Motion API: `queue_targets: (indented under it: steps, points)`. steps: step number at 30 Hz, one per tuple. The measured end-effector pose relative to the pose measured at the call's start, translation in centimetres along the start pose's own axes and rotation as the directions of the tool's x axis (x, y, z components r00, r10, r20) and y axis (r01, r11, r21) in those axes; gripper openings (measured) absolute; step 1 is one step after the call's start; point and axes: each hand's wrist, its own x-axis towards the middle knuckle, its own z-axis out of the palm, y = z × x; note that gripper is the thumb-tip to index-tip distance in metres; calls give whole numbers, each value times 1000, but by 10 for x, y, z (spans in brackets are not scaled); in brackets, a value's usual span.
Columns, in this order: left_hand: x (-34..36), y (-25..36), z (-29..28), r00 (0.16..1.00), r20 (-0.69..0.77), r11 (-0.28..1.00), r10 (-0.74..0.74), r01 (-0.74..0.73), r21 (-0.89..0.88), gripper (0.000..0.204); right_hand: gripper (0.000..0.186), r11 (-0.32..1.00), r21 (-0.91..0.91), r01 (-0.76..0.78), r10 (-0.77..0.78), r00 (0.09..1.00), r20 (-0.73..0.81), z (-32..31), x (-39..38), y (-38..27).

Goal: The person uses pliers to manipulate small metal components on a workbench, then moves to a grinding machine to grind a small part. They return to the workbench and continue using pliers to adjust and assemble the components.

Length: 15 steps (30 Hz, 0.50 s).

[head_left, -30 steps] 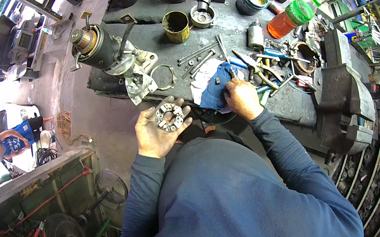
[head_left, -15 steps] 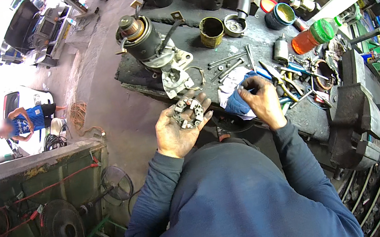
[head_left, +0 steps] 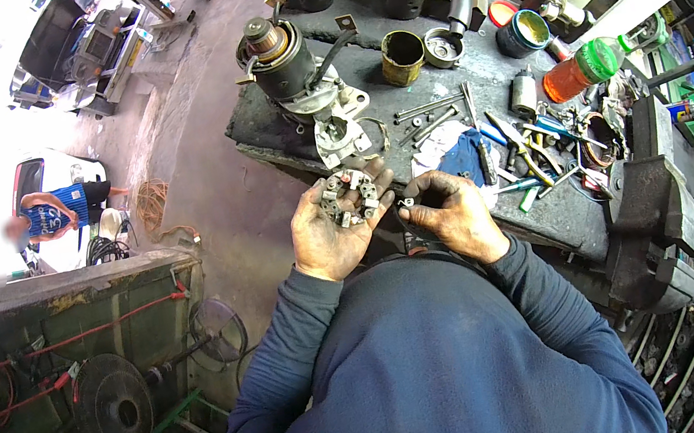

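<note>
So the round brush holder plate [head_left: 350,197], the metal disc with little blocky brush housings around its ring, sits cupped in the left hand [head_left: 333,231], palm up, fingers curled under it, right out over the front edge of the workbench [head_left: 471,81]. The right hand [head_left: 450,216] is pinched shut on some tiny dark part at its fingertips, just beside the plate's right rim; too small to tell what it is exactly.

If it were me doing this bit, I'd keep the plate level in the palm so nothing springs out, brace the two hands against each other, and bring the small piece in square to its slot instead of forcing it at an angle. Greasy fingers make that pinch slippery, so go slow.

Behind the hands, the starter motor body [head_left: 280,51] stands upright on the bench, with loose long bolts [head_left: 426,114], a blue rag [head_left: 465,155], a brass-coloured cup [head_left: 403,56] and an orange bottle [head_left: 581,70] further back. A big bench vise [head_left: 651,198] is off to the right.

Compared with half a second ago, the right hand has come off the blue rag and moved in close to the plate, and the view has tipped a little, while the left hand keeps the same cupped hold.
</note>
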Motion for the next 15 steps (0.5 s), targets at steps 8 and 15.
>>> queue_targets:
  steps: [8,15]
  points:
    - [3,-5,-5,998,34,997,-54,56,-54,67,22,975,-122,186,-191,981,-31,1,-6,7]
    - [7,-10,-7,996,11,996,-92,92,-5,71,21,827,-389,405,-441,897,-4,-12,-4,2]
